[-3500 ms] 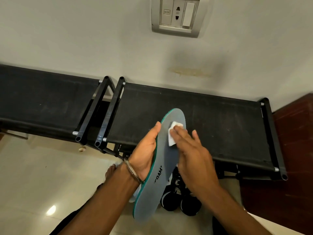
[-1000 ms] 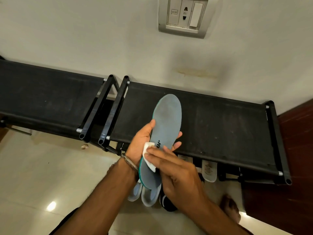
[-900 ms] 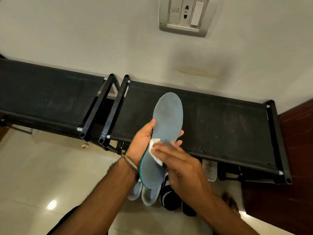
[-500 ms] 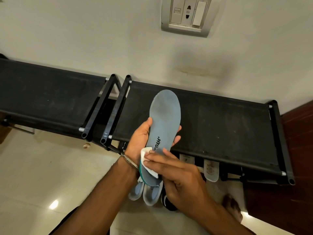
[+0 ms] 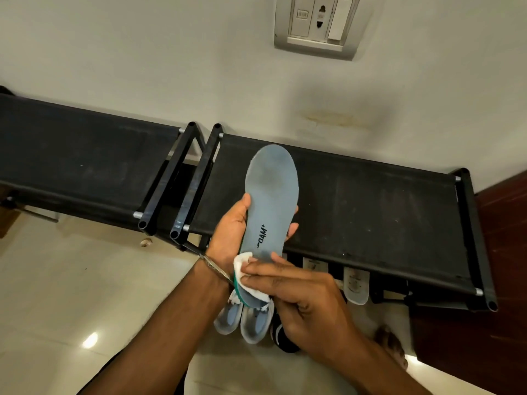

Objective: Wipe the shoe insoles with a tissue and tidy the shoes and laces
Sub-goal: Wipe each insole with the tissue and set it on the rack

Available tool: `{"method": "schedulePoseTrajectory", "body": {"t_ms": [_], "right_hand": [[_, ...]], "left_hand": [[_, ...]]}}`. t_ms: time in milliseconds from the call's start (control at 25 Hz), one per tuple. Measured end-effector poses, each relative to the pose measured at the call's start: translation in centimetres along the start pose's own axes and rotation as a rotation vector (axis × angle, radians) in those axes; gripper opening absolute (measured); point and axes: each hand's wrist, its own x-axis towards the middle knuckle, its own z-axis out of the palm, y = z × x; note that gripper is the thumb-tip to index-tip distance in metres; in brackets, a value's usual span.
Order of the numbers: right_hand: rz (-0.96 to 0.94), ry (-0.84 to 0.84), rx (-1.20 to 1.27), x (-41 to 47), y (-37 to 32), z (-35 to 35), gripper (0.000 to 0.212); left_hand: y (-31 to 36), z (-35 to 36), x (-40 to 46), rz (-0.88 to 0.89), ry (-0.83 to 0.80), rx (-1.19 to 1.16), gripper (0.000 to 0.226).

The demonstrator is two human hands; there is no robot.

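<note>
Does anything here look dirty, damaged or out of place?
Yes: the wall has a yellowish-brown stain just above the black rack. The insole shows darker worn patches near its toe end. A small pale scrap lies on the floor by the rack's legs.

Insole [image 5: 271,201]: grey-blue, green-edged, black "FOAM+" lettering; held upright, toe end up, above the shoes.
Tissue [image 5: 242,262]: white, crumpled, pressed against the insole's heel end.
Shoes [image 5: 245,320]: grey-blue pair, side by side on the floor.
</note>
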Motion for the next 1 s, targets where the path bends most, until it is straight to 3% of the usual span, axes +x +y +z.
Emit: {"method": "schedulePoseTrajectory", "body": {"t_ms": [160, 240, 360, 480, 600, 680, 840, 1000], "right_hand": [[0.033, 0.099, -0.439, 0.7, 3.4, -1.7, 0.049], [0.101, 0.137, -0.53, 1.0, 3.9, -1.8, 0.047], [0.092, 0.124, -0.318, 0.8, 2.0, -0.7, 0.043], [0.159, 0.034, 0.165, 0.6, -0.5, -0.6, 0.039], [0.377, 0.107, 0.579, 1.0, -2.6, -1.7, 0.027], [0.596, 0.231, 0.727, 1.4, -2.6, -2.2, 0.034], [0.939, 0.356, 0.752, 2.1, -0.4, -3.2, 0.043], [0.892, 0.232, 0.609, 1.7, 0.5, -2.9, 0.04]], "left_hand": [[-0.9, 0.2, 0.2, -0.078, 0.021, 0.097, 0.06], [-1.3, 0.5, 0.3, -0.089, 0.057, 0.14, 0.06], [-1.0, 0.3, 0.2, -0.06, 0.121, 0.124, 0.059], [-0.1, -0.5, 0.3, 0.024, 0.196, 0.085, 0.053], [0.1, -0.8, 0.3, 0.029, 0.234, 0.142, 0.055], [0.0, -0.7, 0.1, -0.02, 0.228, 0.155, 0.057], [-0.4, -1.4, 0.3, 0.03, 0.234, 0.248, 0.048], [-1.2, -1.4, -0.4, 0.1, 0.212, 0.357, 0.033]]}}
